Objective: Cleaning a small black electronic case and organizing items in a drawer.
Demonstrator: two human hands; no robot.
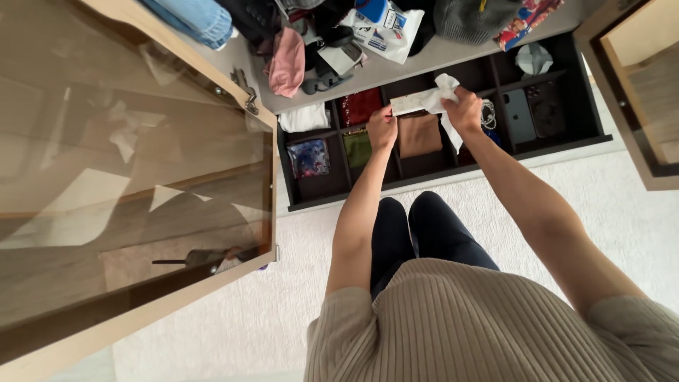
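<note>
Both hands over open drawer, upper centre of frame.
Glass cabinet door (134,177) fills left; dark divided drawer (566,145) across top, brown cloth (419,136) in a middle compartment. Left hand (382,129) and right hand (465,112) each closed on an end of a white cloth (433,99), held above the drawer.

A white pouch-shaped package (387,32) with blue and dark label patches is lying on the grey surface (453,53) just above the open drawer (566,145). Inside the drawer, toward its right end, two dark phones (520,115) are lying side by side, screens hidden or unlit.
</note>
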